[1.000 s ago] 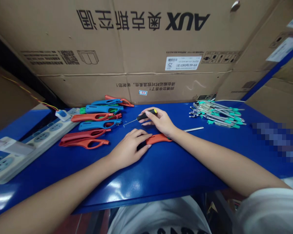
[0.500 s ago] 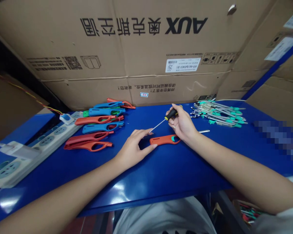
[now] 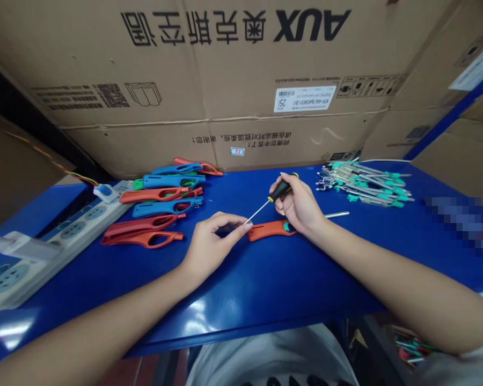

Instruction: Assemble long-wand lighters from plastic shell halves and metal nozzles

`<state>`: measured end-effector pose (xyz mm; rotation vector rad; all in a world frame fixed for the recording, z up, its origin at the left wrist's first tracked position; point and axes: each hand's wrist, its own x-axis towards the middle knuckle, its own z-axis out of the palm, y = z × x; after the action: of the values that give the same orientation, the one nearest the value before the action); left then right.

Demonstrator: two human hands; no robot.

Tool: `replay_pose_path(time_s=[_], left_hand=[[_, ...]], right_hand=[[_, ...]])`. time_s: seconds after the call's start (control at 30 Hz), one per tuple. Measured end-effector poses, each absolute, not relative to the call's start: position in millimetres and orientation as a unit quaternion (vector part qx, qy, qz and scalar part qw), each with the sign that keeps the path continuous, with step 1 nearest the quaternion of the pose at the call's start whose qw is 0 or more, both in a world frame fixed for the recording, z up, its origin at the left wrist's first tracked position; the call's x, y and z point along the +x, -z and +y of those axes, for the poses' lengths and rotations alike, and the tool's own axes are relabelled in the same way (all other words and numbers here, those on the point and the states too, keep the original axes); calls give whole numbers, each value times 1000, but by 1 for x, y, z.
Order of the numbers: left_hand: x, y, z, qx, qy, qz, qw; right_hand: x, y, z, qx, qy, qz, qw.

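My right hand grips a screwdriver by its black and yellow handle, the thin shaft slanting down to the left. At the shaft's tip, the thumb and fingers of my left hand are pinched together; anything small between them is hidden. Just below lies an orange long-reach lighter on the blue table, with a teal trigger and a metal tube that sticks out to the right beyond my right hand. Part of this lighter is covered by my right hand.
Orange, blue, red and green lighter shells lie in a pile at left, beside a white power strip with plugs. Metal tubes with teal parts are heaped at right. A large cardboard box stands behind the blue table.
My left thumb has come off the orange lighter and risen to close against the fingers at the screwdriver's tip. The right hand keeps its grip, and the view has shifted slightly.
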<state>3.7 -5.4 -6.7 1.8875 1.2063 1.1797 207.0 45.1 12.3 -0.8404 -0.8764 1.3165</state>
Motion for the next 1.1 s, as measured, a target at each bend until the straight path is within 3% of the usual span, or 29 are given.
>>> replay_pose_path(time_s=[1.1], left_hand=[[3,9,-1,726,-440,426,314]], right_hand=[[211,-19,44,-352,-532,-425,643]])
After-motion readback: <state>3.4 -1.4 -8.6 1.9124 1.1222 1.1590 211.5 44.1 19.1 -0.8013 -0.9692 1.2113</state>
